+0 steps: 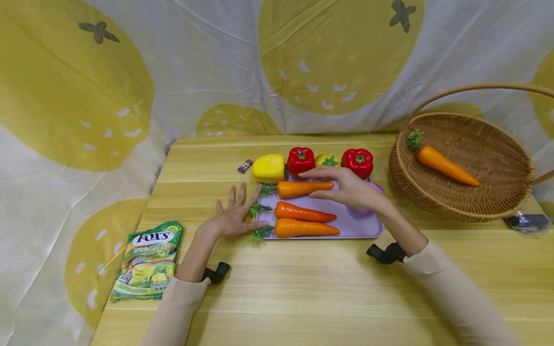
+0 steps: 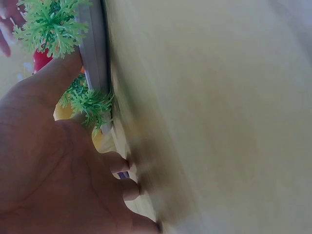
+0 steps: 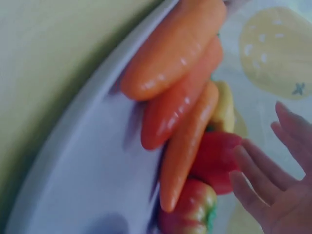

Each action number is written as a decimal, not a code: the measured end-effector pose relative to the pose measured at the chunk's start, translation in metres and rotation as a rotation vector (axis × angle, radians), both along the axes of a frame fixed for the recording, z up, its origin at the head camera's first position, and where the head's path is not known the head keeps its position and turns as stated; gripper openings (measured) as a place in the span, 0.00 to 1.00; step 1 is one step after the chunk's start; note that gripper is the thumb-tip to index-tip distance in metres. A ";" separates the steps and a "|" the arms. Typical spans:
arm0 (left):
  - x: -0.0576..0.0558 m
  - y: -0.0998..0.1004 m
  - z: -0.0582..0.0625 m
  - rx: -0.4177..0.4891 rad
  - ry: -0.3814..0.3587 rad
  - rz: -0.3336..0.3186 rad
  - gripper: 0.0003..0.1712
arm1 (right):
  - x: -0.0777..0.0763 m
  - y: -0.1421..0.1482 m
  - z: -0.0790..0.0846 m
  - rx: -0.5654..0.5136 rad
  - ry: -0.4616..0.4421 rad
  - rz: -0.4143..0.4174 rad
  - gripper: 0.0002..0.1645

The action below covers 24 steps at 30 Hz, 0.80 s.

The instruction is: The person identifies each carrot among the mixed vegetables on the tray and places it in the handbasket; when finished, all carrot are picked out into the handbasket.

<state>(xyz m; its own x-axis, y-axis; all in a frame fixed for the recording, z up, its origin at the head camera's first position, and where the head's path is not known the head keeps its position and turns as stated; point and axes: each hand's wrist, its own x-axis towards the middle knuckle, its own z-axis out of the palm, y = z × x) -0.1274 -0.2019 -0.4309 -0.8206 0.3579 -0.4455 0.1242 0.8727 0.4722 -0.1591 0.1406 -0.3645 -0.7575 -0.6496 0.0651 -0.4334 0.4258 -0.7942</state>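
A light purple tray point(image 1: 361, 228) holds three orange carrots point(image 1: 305, 228) with leafy green tops point(image 1: 261, 234) at its left edge. Along its far side stand a yellow bell pepper point(image 1: 268, 168), two red bell peppers point(image 1: 300, 162) and a yellow-red pepper point(image 1: 327, 160). My left hand point(image 1: 233, 220) has its fingers spread over the table beside the tray's left end, the thumb reaching to the carrot greens. Extended over the farthest carrot's tip, the fingers of my right hand point(image 1: 346, 190) point toward a red pepper and hold nothing. Behind my right wrist a purple object point(image 1: 378, 188) is mostly hidden.
A wicker basket point(image 1: 459, 214) with a tall handle stands at the right with one carrot point(image 1: 447, 166) inside. A green candy bag point(image 1: 149, 262) lies at the left. Past the left hand is a small purple wrapper point(image 1: 245, 166). A patterned cloth point(image 1: 216, 62) hangs behind the table.
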 end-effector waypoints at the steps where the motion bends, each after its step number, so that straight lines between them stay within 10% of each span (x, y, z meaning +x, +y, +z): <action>1: -0.001 0.000 -0.002 0.001 0.004 -0.001 0.61 | 0.000 -0.004 -0.003 -0.001 -0.002 -0.007 0.29; 24: 0.006 0.004 0.017 0.039 -0.009 0.009 0.60 | -0.008 -0.035 -0.036 0.072 0.069 -0.012 0.25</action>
